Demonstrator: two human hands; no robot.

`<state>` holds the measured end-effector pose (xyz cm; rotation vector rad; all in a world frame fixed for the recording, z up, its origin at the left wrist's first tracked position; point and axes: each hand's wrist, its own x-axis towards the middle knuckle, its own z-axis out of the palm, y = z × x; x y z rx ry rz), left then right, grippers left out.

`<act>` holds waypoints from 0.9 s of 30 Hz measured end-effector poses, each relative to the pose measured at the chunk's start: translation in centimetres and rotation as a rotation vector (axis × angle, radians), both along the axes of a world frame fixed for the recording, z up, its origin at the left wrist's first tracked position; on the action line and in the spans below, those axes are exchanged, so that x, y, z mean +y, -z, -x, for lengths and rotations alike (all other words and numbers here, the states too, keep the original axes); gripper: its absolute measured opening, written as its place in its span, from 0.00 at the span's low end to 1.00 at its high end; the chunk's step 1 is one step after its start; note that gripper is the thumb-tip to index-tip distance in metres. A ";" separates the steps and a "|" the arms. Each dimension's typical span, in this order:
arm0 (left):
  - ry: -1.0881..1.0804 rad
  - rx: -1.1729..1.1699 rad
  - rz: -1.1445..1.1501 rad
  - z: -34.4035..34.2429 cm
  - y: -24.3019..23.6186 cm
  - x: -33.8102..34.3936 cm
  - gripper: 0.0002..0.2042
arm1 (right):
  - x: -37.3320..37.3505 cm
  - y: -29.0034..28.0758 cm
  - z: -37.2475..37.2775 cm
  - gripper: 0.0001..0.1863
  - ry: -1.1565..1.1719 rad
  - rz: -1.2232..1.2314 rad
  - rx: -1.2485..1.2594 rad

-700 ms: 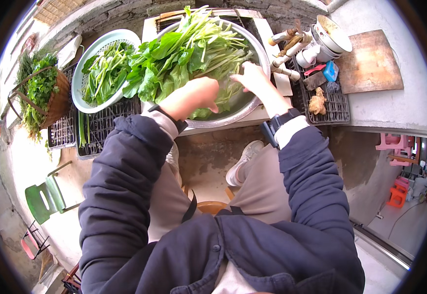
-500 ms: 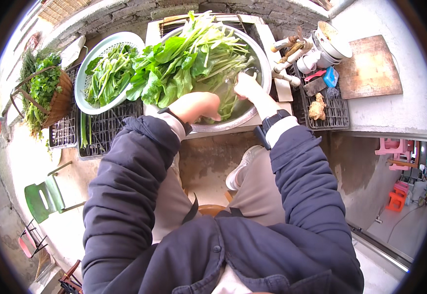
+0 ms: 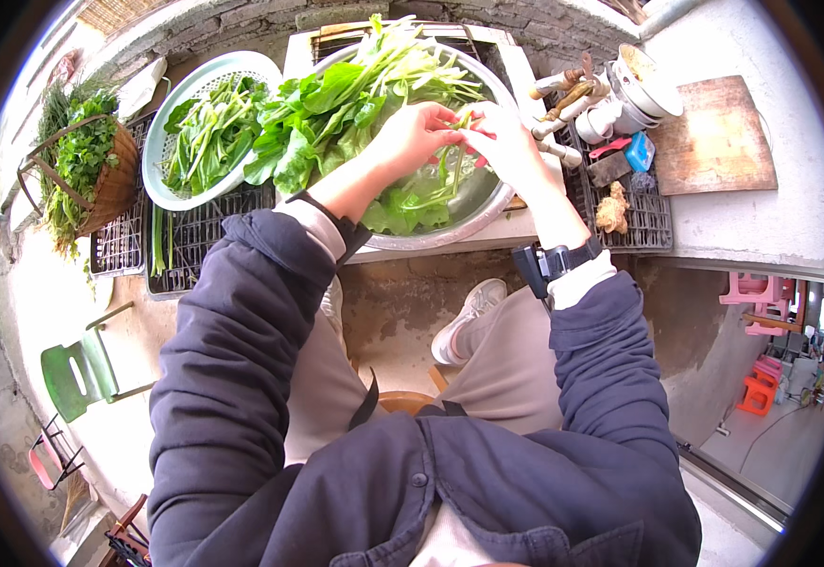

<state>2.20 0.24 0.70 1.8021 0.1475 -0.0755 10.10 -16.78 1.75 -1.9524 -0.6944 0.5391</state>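
Over a wide metal basin point(image 3: 435, 238) my two hands meet at the stem end of a leafy green point(image 3: 452, 175). Its stalk hangs from the fingers and its broad leaf dips toward the water below. My left hand point(image 3: 418, 138) has its fingertips closed at the top of the stalk. My right hand point(image 3: 503, 142) pinches the same stalk from the other side. A big heap of leafy greens point(image 3: 336, 99) lies across the basin's far left side, stems pointing right. Water shows in the near part of the basin.
Left of the basin, a pale colander point(image 3: 155, 170) holds more greens, beside a wicker basket point(image 3: 117, 184) of herbs. Black crates point(image 3: 206, 241) lie below. At right stand a ginger root point(image 3: 612, 210), stacked white pots point(image 3: 631, 94) and a wooden cutting board point(image 3: 717, 137).
Both hands have risen out of the basin and come together, lifting a leafy green by its stalk. My left hand moved up and right; my right hand moved slightly up and right.
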 end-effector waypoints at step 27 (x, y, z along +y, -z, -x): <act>-0.414 -0.122 0.127 -1.0 -1.6 2.3 0.15 | 2.5 1.1 3.0 0.12 0.142 0.017 -0.339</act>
